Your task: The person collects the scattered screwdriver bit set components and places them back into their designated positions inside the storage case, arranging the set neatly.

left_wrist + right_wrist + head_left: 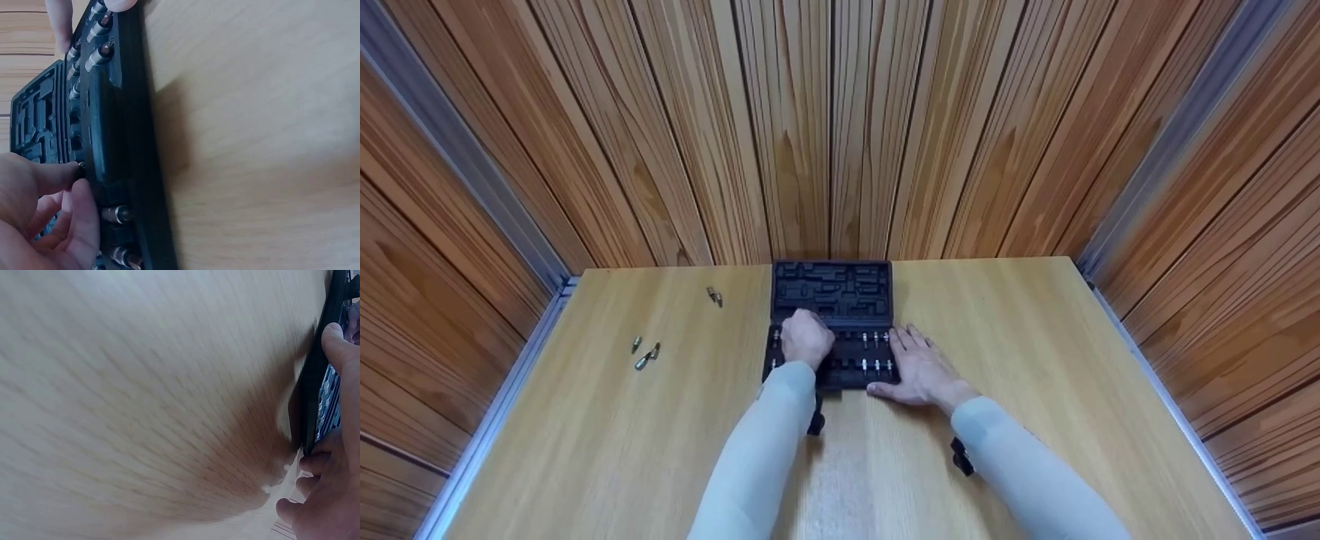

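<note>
Far L on the desk (607, 420), three loose bits (642, 362) lie near each other, w/ a pair of bits (719, 300) farther back; prob. light, hard, smooth metal, apt to roll, so best pinched mid-barrel. Then the L grip (807, 337) works over the open case (847, 349), pinching what looks like a small metal bit (82, 165), mostly hidden, btwn thumb and index by the slots. The case, prob. stiff plastic and fairly light, could skid; hold it by the rim. Its lid (832, 289) is open behind. R of that grip sit seated bits (877, 367), prob. snug. Far R, the R grip (919, 373) rests unclenched, fingers spread, at the case's right edge.
</note>
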`<state>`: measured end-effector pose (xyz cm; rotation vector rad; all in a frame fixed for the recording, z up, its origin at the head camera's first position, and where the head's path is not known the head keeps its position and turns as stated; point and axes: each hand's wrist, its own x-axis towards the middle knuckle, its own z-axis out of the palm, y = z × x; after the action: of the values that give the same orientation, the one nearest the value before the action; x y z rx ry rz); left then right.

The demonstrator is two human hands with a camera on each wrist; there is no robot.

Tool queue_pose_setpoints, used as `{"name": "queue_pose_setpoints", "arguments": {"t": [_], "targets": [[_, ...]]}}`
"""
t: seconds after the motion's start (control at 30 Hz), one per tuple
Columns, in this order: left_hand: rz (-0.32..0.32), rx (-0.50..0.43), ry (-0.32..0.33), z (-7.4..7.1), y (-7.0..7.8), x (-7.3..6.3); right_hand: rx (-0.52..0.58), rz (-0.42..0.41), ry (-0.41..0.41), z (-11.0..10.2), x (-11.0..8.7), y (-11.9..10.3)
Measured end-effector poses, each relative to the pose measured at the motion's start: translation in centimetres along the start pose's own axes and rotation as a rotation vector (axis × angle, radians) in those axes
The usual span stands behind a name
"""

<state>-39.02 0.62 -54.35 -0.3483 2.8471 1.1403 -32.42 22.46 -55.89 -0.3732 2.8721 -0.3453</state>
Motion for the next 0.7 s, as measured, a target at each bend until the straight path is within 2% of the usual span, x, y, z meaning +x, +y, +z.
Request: {"name": "queue_pose_setpoints", "arguments": {"t": [0.23,0.43,0.57,0.7], "targets": [[0.058,0.004,-0.044,-0.6,-0.6,0.0,0.013,0.002,0.003,0.0,0.0,0.0],[0.141,0.061,-0.065,-1.2,-0.8,-0.4,0.001,-0.01,0.01,-0.2,-0.1,0.0],[0.228,0.135,-0.075,-1.7,-1.2,-0.7,0.005,-0.011,0.007,-0.2,-0.1,-0.1],[0.353,0.228,-0.069,-2.2,-1.9,-0.7,0.001,-0.016,0.006,-0.1,-0.1,0.0]]}}
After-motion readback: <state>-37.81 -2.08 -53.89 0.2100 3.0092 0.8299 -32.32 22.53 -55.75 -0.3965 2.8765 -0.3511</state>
